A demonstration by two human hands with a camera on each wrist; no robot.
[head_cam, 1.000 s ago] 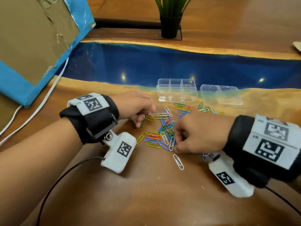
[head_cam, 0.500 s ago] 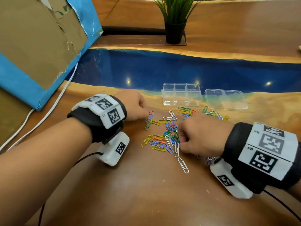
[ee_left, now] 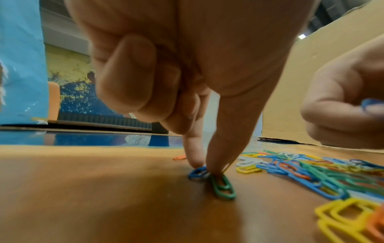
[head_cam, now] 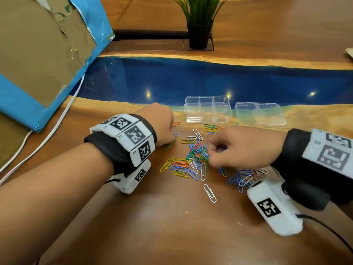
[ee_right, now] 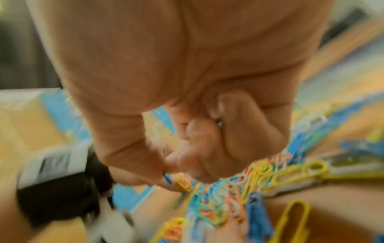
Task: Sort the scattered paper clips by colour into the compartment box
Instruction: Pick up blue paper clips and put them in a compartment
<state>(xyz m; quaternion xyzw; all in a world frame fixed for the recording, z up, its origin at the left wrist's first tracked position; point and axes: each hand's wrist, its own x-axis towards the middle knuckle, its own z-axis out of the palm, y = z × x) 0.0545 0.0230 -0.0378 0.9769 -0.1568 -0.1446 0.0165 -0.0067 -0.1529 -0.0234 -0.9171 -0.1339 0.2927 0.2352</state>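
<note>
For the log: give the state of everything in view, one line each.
Box, open, looks empty.
Lid, off, flat beside box.
Clips, loose, colours mixed on table.
Left hand, fingertips press green clip down.
Right hand, pinches blue clip.

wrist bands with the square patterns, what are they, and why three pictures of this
No robot: a person sorts paper clips wearing recording gear. Each wrist band carries printed markers, with a white camera beneath. The wide picture comes from a head camera looking down; the others look along each hand, the right one blurred. On the table lie a pile of coloured clips, a clear compartment box that looks empty, and a clear lid beside it. The right hand pinches a blue clip; the left hand presses a second blue clip and a green clip onto the table.
</note>
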